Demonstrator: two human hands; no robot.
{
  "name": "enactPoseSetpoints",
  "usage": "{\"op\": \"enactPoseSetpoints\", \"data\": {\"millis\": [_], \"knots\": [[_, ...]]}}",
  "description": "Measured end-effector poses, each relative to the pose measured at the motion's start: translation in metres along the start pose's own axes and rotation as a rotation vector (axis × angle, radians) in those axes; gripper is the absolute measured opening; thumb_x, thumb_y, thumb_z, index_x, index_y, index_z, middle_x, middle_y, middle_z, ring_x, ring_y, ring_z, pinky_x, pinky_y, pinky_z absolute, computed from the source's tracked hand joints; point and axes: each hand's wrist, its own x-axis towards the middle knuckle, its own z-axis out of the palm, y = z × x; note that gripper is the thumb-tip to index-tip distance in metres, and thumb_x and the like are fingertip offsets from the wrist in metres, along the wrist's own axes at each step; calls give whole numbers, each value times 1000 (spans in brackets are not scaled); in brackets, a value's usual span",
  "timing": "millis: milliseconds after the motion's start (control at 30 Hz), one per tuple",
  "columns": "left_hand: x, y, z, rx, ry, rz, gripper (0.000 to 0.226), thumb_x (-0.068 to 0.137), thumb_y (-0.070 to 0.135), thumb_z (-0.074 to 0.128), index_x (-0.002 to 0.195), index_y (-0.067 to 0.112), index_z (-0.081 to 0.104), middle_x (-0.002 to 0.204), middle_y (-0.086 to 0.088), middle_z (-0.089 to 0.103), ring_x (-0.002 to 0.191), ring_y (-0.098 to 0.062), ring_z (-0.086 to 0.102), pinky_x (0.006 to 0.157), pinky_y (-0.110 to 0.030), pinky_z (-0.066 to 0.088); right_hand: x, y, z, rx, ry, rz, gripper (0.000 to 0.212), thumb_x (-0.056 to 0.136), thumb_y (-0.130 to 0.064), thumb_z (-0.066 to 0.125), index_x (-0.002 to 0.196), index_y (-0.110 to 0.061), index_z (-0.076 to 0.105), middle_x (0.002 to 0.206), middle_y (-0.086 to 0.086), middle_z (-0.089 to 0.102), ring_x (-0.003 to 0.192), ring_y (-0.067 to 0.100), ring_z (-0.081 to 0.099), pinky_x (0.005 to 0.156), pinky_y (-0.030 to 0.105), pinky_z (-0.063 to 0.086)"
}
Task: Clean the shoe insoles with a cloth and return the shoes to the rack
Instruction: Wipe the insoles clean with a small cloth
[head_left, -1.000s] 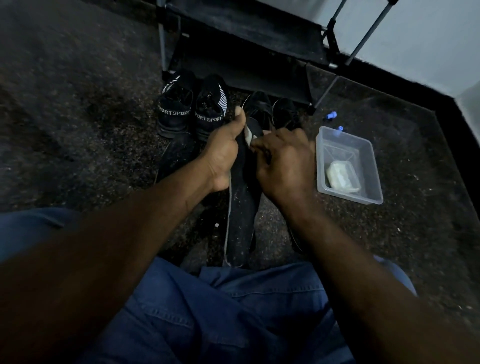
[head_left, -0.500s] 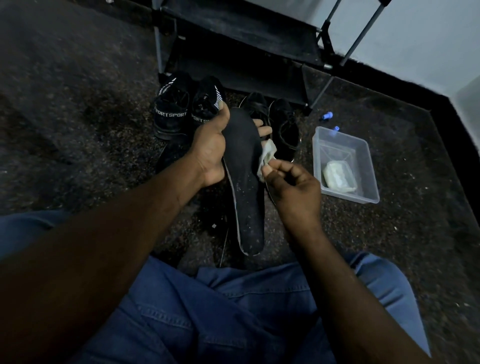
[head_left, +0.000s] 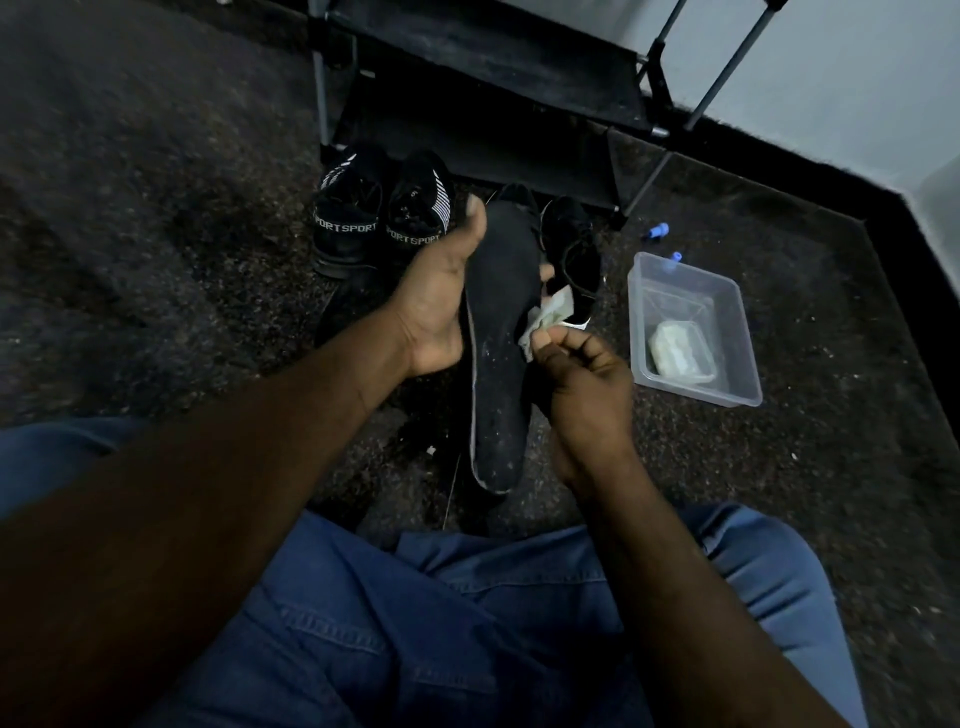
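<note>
My left hand (head_left: 436, 296) grips a long black insole (head_left: 501, 332) near its toe end, thumb up along its left edge, fingers behind it. The insole faces me, dusty with pale specks, its heel pointing down toward my lap. My right hand (head_left: 582, 379) pinches a small pale cloth (head_left: 545, 322) against the insole's right edge. Behind the insole on the floor stand a pair of black "SPORT" shoes (head_left: 384, 218) and a black shoe (head_left: 574, 254) with a white sole edge. The black shoe rack (head_left: 498, 67) stands at the back.
A clear plastic tub (head_left: 727, 312) with a pale folded cloth (head_left: 680, 353) inside sits on the dark speckled floor to the right. Two small blue caps (head_left: 657, 231) lie near the rack's leg. A pale wall with a black skirting runs along the right. My jeans-clad legs fill the foreground.
The insole has turned from edge-on to face me. My right hand has slid from its toe end down to its right edge with the cloth.
</note>
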Motion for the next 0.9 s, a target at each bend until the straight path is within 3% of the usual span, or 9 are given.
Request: {"op": "enactPoseSetpoints", "data": {"millis": [67,200,300,400,500,633,700,800,900], "knots": [[-2,-11,4,71,-22,-56,79,103,69,30,144,7,58,138,-18,65,118,-30,66,96,-40,58,4,-2,2,35,57,-15,5,94,-3,70,99,-6,70,88,11,69,78,18,62,82,39,51],[0,-22,7,60,-63,-70,79,103,69,26,149,10,51,145,-19,59,135,-33,57,115,-45,44,8,-7,0,-70,39,-114,4,86,-18,76,85,-20,73,83,7,71,76,20,61,79,41,51],[-1,-13,7,64,-23,-29,81,103,70,19,146,12,55,125,-10,72,107,-23,73,85,-35,60,7,-7,-3,-190,28,-142,8,82,-30,74,86,-25,71,82,5,72,76,20,63,75,41,52],[3,-11,3,70,18,3,83,101,72,11,132,14,62,92,-3,77,71,-15,74,59,-25,57,4,-6,-3,-258,87,-212,10,84,-31,73,90,-23,71,85,4,74,78,17,65,79,45,55],[5,-12,1,60,26,-2,90,98,78,11,135,14,63,110,-8,76,94,-20,74,81,-33,59,-4,-12,1,-350,151,-340,6,88,-23,76,89,-21,70,87,0,76,81,16,70,85,46,60],[8,-14,-5,14,15,-29,110,87,90,25,146,1,50,144,-23,56,137,-43,52,117,-50,40,-11,-24,16,-503,72,-504,11,86,-14,80,87,-16,69,78,-13,70,73,-3,65,72,17,51],[9,-14,-5,1,0,-33,112,84,90,33,147,-1,47,152,-26,46,145,-49,39,121,-56,33,-8,-29,22,-608,42,-575,14,86,-14,80,94,-18,69,79,-12,69,73,0,65,69,17,52],[6,-12,-3,-2,-1,-1,96,94,82,26,135,4,63,134,-25,63,129,-44,59,110,-52,47,13,-38,24,-752,89,-707,15,86,-18,75,100,-22,73,87,-10,72,76,5,68,72,31,59],[3,-12,0,-14,-22,4,85,100,75,21,148,14,53,144,-18,60,133,-35,58,111,-54,47,37,-49,23,-862,158,-795,13,85,-16,72,96,-23,77,93,-3,73,79,10,69,75,36,59]]}}
